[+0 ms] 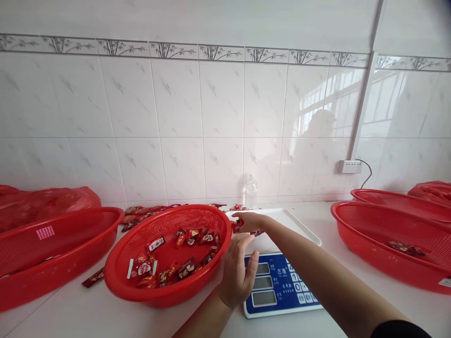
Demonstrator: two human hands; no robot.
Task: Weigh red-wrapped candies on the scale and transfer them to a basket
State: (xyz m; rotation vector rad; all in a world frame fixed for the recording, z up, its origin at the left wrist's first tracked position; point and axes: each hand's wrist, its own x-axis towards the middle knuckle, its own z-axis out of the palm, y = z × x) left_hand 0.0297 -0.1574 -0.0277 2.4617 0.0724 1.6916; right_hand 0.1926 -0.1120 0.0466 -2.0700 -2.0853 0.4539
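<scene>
A round red basket (124, 277) in front of me holds several red-wrapped candies (190, 237). My left hand (237, 272) rests against its right rim with fingers spread. My right hand (249, 221) reaches over the white tray (299, 225) of a blue-panelled scale (280, 286), fingers curled around a few red candies (237, 227) next to the basket's far rim.
A long red basket (52, 253) and a red plastic bag (45, 204) lie left. Loose candies (141, 213) sit behind the round basket by the tiled wall, beside a clear bottle (251, 191). Two stacked red baskets (387, 234) stand right, with a few candies inside.
</scene>
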